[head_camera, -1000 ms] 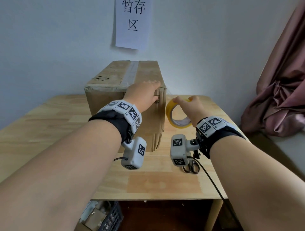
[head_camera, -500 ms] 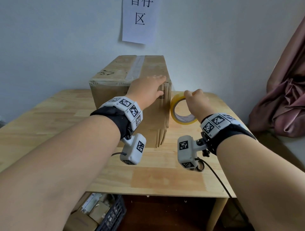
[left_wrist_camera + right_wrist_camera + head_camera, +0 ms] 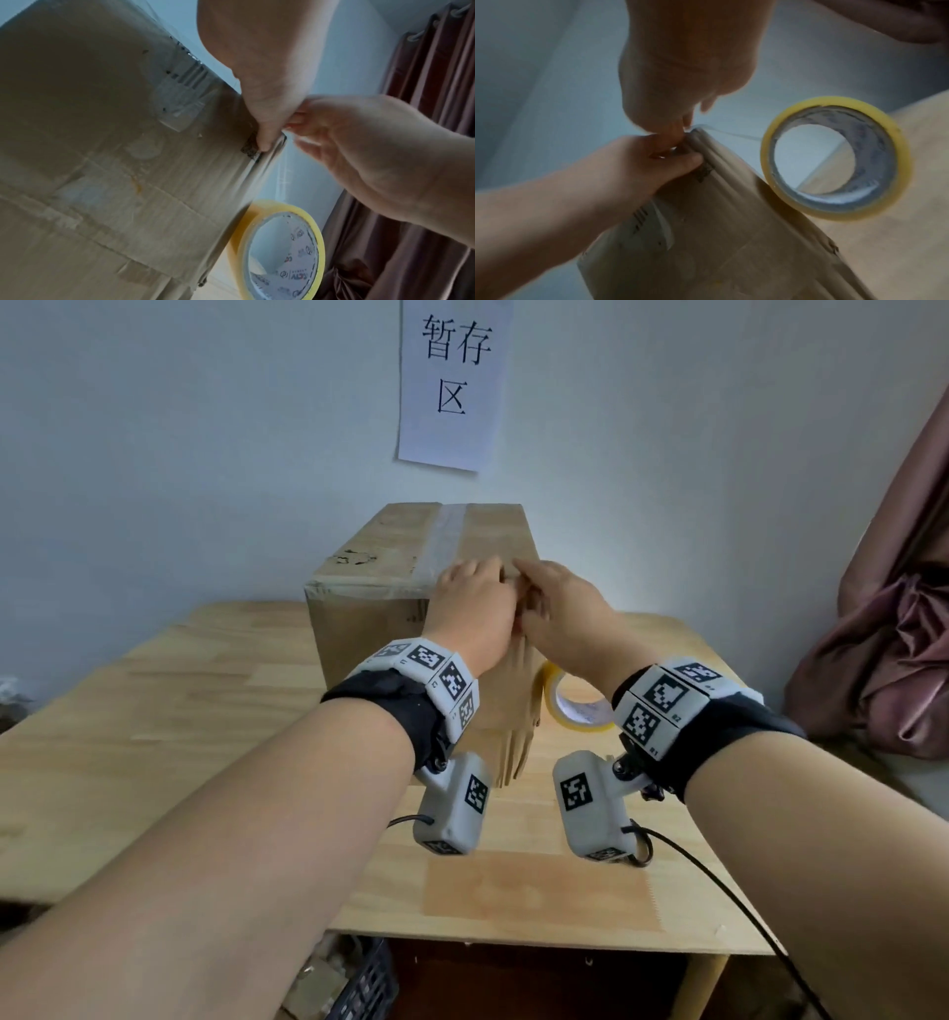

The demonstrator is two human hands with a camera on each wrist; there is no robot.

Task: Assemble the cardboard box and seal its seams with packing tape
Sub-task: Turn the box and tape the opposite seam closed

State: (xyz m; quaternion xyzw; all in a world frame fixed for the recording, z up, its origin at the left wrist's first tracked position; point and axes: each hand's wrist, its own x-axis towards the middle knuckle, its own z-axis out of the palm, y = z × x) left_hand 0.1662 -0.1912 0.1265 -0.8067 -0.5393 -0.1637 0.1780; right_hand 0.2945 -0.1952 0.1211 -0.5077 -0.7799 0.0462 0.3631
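A brown cardboard box stands shut on the wooden table, with old clear tape along its top seam. My left hand grips the box's near right top corner, thumb on the front face. My right hand meets it there and pinches a strip of clear tape at the corner. The strip runs down to the yellow tape roll, which stands on edge on the table against the box's right side. The roll is free of both hands.
A paper sign hangs on the wall behind the box. A dark red curtain hangs at the right. Scissors handles peek out below my right wrist. A dark crate sits under the table's front edge.
My right hand has let go of the tape roll and moved up and left to the box's top corner beside my left hand. The roll now stands on the table.
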